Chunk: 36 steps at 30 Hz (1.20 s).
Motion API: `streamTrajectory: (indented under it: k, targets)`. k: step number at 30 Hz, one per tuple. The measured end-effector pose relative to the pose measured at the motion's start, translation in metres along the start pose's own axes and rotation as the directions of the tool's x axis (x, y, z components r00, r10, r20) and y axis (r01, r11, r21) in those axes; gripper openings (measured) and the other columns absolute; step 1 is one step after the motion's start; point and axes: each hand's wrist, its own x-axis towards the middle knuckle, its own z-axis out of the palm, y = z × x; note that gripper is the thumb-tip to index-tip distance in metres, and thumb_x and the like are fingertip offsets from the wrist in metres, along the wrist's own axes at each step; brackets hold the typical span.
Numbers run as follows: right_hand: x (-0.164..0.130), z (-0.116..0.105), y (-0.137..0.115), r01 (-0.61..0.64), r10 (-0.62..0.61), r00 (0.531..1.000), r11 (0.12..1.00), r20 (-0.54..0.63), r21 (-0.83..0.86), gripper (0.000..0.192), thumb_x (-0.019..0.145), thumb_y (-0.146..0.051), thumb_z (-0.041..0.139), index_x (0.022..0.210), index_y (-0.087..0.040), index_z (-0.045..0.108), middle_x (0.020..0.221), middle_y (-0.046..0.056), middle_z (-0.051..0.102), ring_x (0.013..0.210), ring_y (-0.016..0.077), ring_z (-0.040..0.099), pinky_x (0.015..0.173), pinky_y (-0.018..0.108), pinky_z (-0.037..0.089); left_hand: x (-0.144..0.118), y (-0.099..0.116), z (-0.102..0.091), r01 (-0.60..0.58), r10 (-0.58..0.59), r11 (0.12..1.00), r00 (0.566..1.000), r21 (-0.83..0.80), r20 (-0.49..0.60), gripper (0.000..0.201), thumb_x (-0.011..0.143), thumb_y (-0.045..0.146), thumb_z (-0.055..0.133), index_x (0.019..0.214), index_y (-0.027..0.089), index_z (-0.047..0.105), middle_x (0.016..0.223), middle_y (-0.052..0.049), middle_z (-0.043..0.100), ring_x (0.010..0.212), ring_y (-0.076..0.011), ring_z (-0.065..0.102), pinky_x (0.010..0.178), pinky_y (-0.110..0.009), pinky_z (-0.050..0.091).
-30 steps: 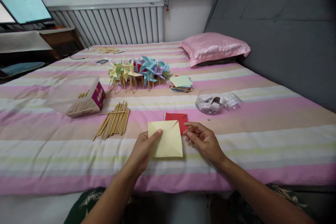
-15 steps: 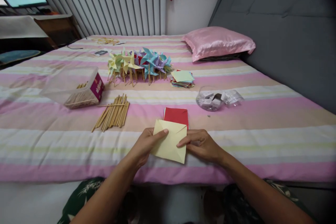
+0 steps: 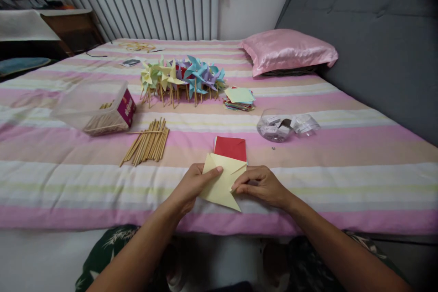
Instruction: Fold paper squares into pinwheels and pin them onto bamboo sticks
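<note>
While your left hand (image 3: 191,188) pinches the yellow paper square (image 3: 222,181) and your right hand (image 3: 260,185) presses its flap, low on the soft bed (image 3: 342,164), the crease may skew if either grip slips.

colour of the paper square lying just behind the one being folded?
Red paper square, clearest in the head view.

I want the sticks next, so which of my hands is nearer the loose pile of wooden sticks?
Left. The left hand lies just right of and below the loose pile of wooden sticks; the right hand is farther right, beyond the pale yellow paper square.
</note>
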Motion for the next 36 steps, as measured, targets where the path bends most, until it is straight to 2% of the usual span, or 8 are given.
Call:
streamTrajectory:
  k: [8, 14, 26, 30, 36]
  targets:
    - [0.0009, 0.0026, -0.002, -0.09, 0.089, 0.994, 0.996, -0.058, -0.013, 0.024, 0.076, -0.039, 0.064, 0.068, -0.017, 0.068, 0.068, 0.003, 0.066, 0.061, 0.0132, 0.056, 0.054, 0.024, 0.042, 0.0004, -0.0021, 0.0031, -0.01, 0.01, 1.0, 1.0, 0.012, -0.004, 0.036, 0.069, 0.04, 0.069, 0.086, 0.009, 0.072, 0.072, -0.01, 0.071, 0.058, -0.016, 0.061, 0.053, -0.023, 0.044]
    - [0.0005, 0.0026, -0.0019, -0.08, 0.077, 0.995, 0.996, -0.064, -0.044, 0.023, 0.077, -0.037, 0.063, 0.069, -0.016, 0.067, 0.075, 0.005, 0.066, 0.067, 0.0148, 0.058, 0.059, 0.026, 0.044, -0.0002, -0.0031, 0.0048, -0.004, 0.004, 1.0, 1.0, 0.017, 0.019, 0.035, 0.069, 0.039, 0.069, 0.087, 0.01, 0.072, 0.072, -0.01, 0.071, 0.059, -0.016, 0.062, 0.056, -0.023, 0.044]
    - [0.0012, 0.0035, -0.0015, -0.121, 0.111, 0.989, 0.987, -0.096, -0.106, 0.02, 0.077, -0.032, 0.061, 0.065, -0.016, 0.064, 0.066, 0.003, 0.063, 0.058, 0.0122, 0.053, 0.053, 0.023, 0.04, -0.0004, -0.0037, 0.0051, -0.058, 0.052, 0.995, 0.996, 0.078, 0.077, 0.035, 0.069, 0.038, 0.07, 0.093, 0.012, 0.071, 0.079, -0.009, 0.071, 0.065, -0.0164, 0.062, 0.058, -0.023, 0.045]
    - [0.0011, 0.0042, -0.0018, -0.115, 0.103, 0.99, 0.987, -0.099, -0.116, 0.018, 0.076, -0.031, 0.061, 0.065, -0.017, 0.064, 0.065, 0.003, 0.063, 0.057, 0.0125, 0.054, 0.052, 0.023, 0.04, 0.0019, -0.0064, 0.0049, -0.078, 0.076, 0.99, 0.997, 0.115, 0.024, 0.033, 0.062, 0.03, 0.075, 0.089, 0.012, 0.072, 0.082, -0.009, 0.072, 0.066, -0.0166, 0.062, 0.058, -0.022, 0.045]
    - [0.0002, 0.0062, -0.0014, -0.097, 0.081, 0.989, 0.987, -0.12, -0.129, 0.018, 0.077, -0.032, 0.061, 0.068, -0.017, 0.063, 0.067, 0.003, 0.063, 0.058, 0.0127, 0.054, 0.052, 0.024, 0.042, 0.0038, -0.0079, 0.0099, -0.07, 0.074, 0.996, 0.995, 0.061, -0.069, 0.036, 0.056, 0.026, 0.078, 0.089, 0.011, 0.072, 0.084, -0.01, 0.072, 0.067, -0.0189, 0.064, 0.061, -0.026, 0.048]
